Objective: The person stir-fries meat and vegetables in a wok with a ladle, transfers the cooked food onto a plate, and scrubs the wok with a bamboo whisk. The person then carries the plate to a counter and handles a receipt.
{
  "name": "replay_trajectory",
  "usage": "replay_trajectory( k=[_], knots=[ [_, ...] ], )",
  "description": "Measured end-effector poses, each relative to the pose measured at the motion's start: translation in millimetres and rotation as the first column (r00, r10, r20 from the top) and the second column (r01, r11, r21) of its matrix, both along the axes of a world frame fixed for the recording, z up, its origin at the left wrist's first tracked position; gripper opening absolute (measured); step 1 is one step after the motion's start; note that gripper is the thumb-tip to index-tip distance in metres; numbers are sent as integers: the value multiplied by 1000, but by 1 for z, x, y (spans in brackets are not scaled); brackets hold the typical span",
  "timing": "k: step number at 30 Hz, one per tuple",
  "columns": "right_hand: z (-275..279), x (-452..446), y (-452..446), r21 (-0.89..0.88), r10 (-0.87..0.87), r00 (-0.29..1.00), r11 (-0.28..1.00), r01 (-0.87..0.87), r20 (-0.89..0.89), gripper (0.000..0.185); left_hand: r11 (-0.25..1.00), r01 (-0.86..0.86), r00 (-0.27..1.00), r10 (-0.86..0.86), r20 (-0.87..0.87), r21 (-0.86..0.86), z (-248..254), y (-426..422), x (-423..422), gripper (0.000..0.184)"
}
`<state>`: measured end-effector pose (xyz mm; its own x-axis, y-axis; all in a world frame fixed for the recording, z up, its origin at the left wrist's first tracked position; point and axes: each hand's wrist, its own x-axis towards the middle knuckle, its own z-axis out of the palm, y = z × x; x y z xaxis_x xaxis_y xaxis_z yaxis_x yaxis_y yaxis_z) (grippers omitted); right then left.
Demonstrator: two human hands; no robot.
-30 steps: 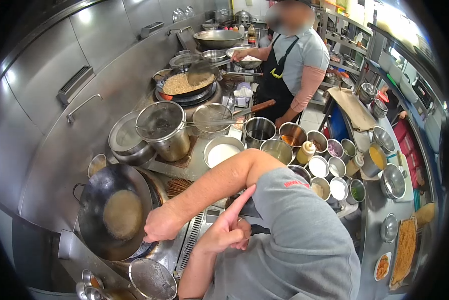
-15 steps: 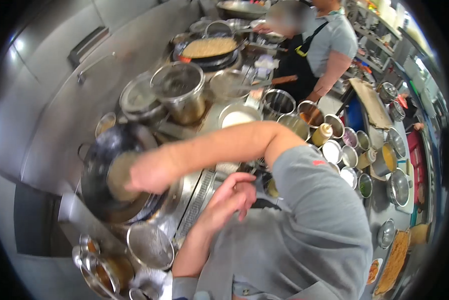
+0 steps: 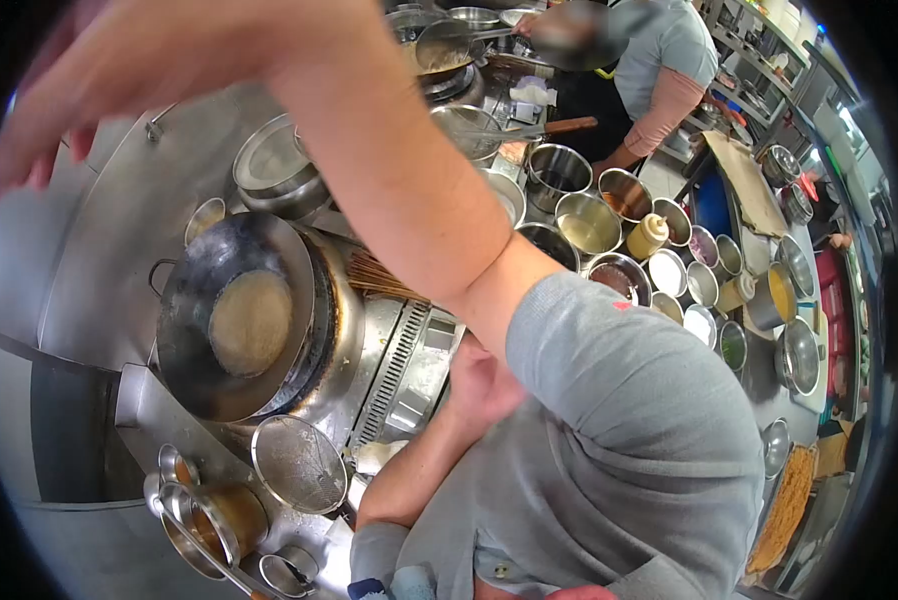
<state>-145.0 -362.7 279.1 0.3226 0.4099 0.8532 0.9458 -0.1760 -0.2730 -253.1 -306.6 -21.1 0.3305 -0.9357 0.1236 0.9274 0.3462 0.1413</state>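
A blackened wok (image 3: 184, 345) sits on the burner, with a round, cloudy tan pool of liquid (image 3: 252, 323) in its bottom. My right hand (image 3: 64, 110) is raised at the upper left, above and beyond the wok and not touching it. Its fingers are stretched out and blurred, and nothing shows in them. My left hand (image 3: 481, 385) is close to my chest beside the stove edge. My right sleeve partly covers it, and its fingers are hidden or smeared. A round mesh strainer (image 3: 299, 465) lies near the wok's lower side.
A metal pot with ladles (image 3: 234, 520) stands at the lower left. Behind my right arm are a lidded pot (image 3: 269, 160), a bundle of thin sticks (image 3: 379, 275) and several steel containers (image 3: 589, 220). A co-worker (image 3: 669, 70) stands at the top beside another wok.
My right hand has moved from over the wok up to the upper left. My left hand has shifted slightly toward my chest. The co-worker's far pan of food has been tilted or moved.
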Motion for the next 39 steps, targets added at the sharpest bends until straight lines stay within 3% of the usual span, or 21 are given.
replay_trajectory(
  k=[1, 3, 6, 8, 9, 11, 14, 16, 19, 20, 23, 24, 27, 28, 30, 31, 32, 34, 36, 37, 39],
  knots=[
    [8, -5, -10, 11, 80, 996, 997, -81, 27, 58, 998, 22, 999, -23, 23, 59, 9, -2, -2, 58],
    [17, -13, -26, 41, 237, 969, 970, -241, 73, 59, 990, 101, 995, -103, -13, -96, 2, -7, -9, 57],
    [19, -13, -27, 0, 133, 976, 991, -135, 170, 58, 975, 163, 986, -159, 39, -153, 0, -6, -11, 60],
    [32, -11, -19, 27, -40, 986, 999, 45, -159, 56, 981, 172, 983, -165, 79, -92, -2, -4, -13, 62],
    [59, -12, -6, 41, -97, 857, 990, 136, -506, 55, 985, 166, 983, -162, 90, -43, -4, -4, -14, 64],
    [67, -28, 4, 9, -177, 697, 967, 254, -695, 52, 986, 164, 984, -164, 68, 2, -4, -4, -16, 62],
    [33, -59, 9, 7, -233, 870, 965, 262, -435, 48, 986, 161, 987, -161, 6, -29, 1, -3, -19, 55],
    [17, -30, 10, 11, -151, 928, 986, 164, -342, 50, 986, 150, 989, -150, 11, -74, 3, -1, -20, 52],
    [4, 16, 9, -12, -34, 984, 999, 33, -174, 54, 991, 115, 993, -113, -32, 73, 11, 4, -19, 46],
    [2, 24, 7, -24, 2, 992, 1000, -5, -123, 55, 906, -173, 970, 89, 225, 385, 33, 10, -27, 41],
    [-3, 25, 8, -48, 2, 993, 999, -7, -115, 43, 849, -527, 632, 379, 676, 17, -13, 29, -10, 39],
    [-4, 25, 9, -44, 12, 985, 999, -20, -171, 45, 889, -457, 719, 352, 599, 27, 19, 34, -16, 45],
    [-15, 38, 24, -147, -128, 991, 980, 130, 25, 45, 985, -169, 938, 151, 313, 34, 20, 44, -11, 52],
    [-20, 39, 30, -164, -117, 992, 979, 123, 48, 45, 977, -182, 922, 131, 365, 110, 27, 44, -12, 55],
    [-31, 39, 42, -245, -133, 991, 960, 132, 10, 44, 909, -367, 732, 149, 665, 199, 26, 52, -5, 51],
    [-37, 41, 48, -291, -136, 991, 948, 127, -11, 44, 782, -620, 420, 258, 870, 67, 32, 53, -3, 51],
    [-49, 46, 56, -304, -140, 990, 942, 141, 25, 43, 559, -824, 63, 244, 968, -87, 37, 54, 0, 52],
    [-70, 51, 68, -392, -163, 986, 906, 160, 26, 42, 361, -916, -66, 294, 954, -174, 48, 64, 18, 58],
    [-98, 55, 82, -506, -199, 979, 848, 155, -33, 42, 138, -894, -413, 108, 904, -425, 62, 77, 35, 71],
    [-109, 62, 88, -569, -236, 970, 807, 158, -66, 43, 92, -900, -419, 88, 904, -426, 63, 77, 40, 77],
    [-146, 83, 94, -580, -199, 975, 808, 107, -97, 44, 110, -950, -296, -32, 955, -291, 50, 78, 45, 80]
  ],
)
